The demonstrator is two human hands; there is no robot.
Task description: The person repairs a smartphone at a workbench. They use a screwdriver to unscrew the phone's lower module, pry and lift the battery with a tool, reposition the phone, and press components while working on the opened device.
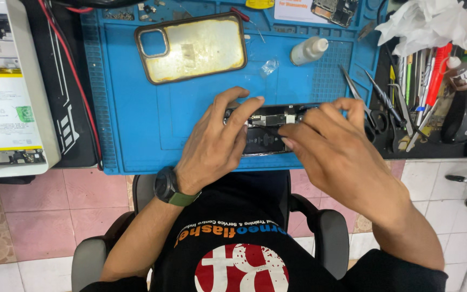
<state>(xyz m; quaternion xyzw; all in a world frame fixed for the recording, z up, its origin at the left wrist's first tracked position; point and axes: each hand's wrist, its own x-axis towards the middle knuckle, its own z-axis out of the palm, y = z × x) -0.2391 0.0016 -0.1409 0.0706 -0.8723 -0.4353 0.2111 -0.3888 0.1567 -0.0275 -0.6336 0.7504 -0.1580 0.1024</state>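
Head view: a person sits on a chair and looks down at a blue work mat (136, 135) on a desk. Both hands are on an opened phone (263, 135) that lies near the front edge of the mat, just in front of the person. Its back is off, so the dark battery and the small parts inside show.

The left hand (214, 143) wears a dark watch (169, 187) at the wrist. Its fingers curl over the left end of the opened phone and press on it, likely so it cannot slide on the mat. The right hand (333, 146) lies over the right end. Its fingers bend down and touch the parts at the top of the phone. I cannot tell if the fingertips pinch a small part or only press on it, because the hand hides them.

Farther back on the mat lies a clear phone case (193, 48), flat with its inside up, out of the way. A small white bottle (308, 50) lies on its side near it. To the right, just beside the right hand, are tweezers (355, 92) and a tray of tools (422, 81), close enough to grab. On the far left lies another open phone (6, 97), white, with its battery showing.
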